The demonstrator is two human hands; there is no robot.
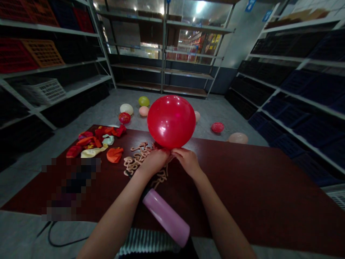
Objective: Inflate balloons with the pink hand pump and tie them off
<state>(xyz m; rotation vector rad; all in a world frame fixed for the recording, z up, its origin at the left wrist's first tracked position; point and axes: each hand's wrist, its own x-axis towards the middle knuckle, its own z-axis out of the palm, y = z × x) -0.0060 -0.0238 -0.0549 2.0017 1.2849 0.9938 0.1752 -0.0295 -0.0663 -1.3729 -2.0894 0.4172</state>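
Note:
An inflated red balloon (171, 121) stands above the dark red table (256, 187), its neck pointing down between my hands. My left hand (155, 160) is closed and pinches the neck from the left. My right hand (188, 160) is closed and grips the neck from the right. Beneath my hands lies a heap of pale tan uninflated balloons (134, 162). A pink hand pump (166, 217) lies near the table's front edge, between my forearms.
A pile of flat red, orange and yellow balloons (94, 144) lies at the table's left. Several inflated balloons (126, 109) rest on the floor beyond. Metal shelves with crates (40, 54) line both sides. A black cable (54, 235) trails at lower left.

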